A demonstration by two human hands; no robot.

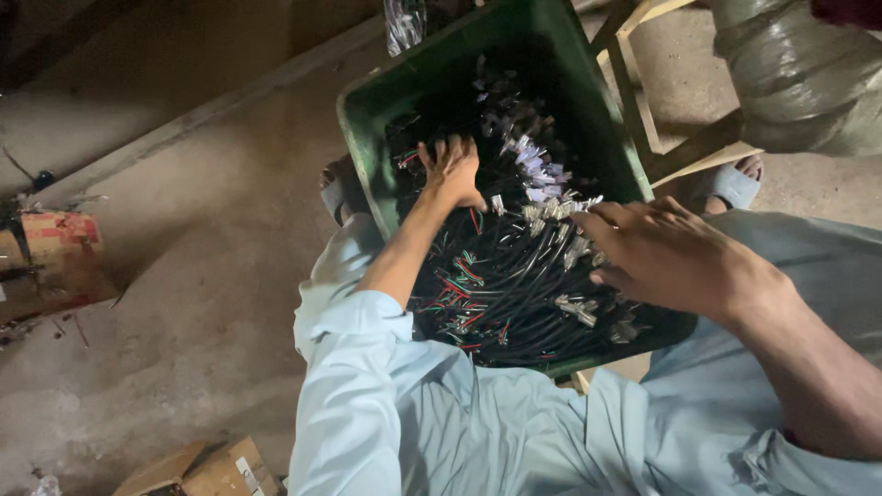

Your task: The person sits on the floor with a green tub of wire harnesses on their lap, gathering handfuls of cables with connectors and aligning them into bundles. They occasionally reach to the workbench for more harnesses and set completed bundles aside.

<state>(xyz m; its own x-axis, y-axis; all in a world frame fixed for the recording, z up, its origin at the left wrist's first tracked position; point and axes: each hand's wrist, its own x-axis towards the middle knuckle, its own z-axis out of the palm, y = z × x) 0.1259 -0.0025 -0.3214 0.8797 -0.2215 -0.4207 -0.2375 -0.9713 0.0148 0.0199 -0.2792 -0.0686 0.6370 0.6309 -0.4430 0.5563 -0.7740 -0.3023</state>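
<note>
A green plastic bin [588, 101] rests on my lap, filled with a tangle of black cables [514, 266] that carry red and green wires and metal connectors. My left hand [452, 171] reaches into the far left part of the bin, fingers spread and curled down onto the cables. My right hand [666, 253] lies palm down over the right side of the pile, fingers touching the metal connectors [560, 216]. Whether either hand grips a cable is hidden by the hands themselves.
A wooden stool frame [643, 101] stands beyond the bin beside a wrapped grey bundle [799, 73]. Sandalled feet [735, 184] show under the bin. On the concrete floor are a cardboard box [207, 470] at the bottom and a red-printed box [50, 262] at left.
</note>
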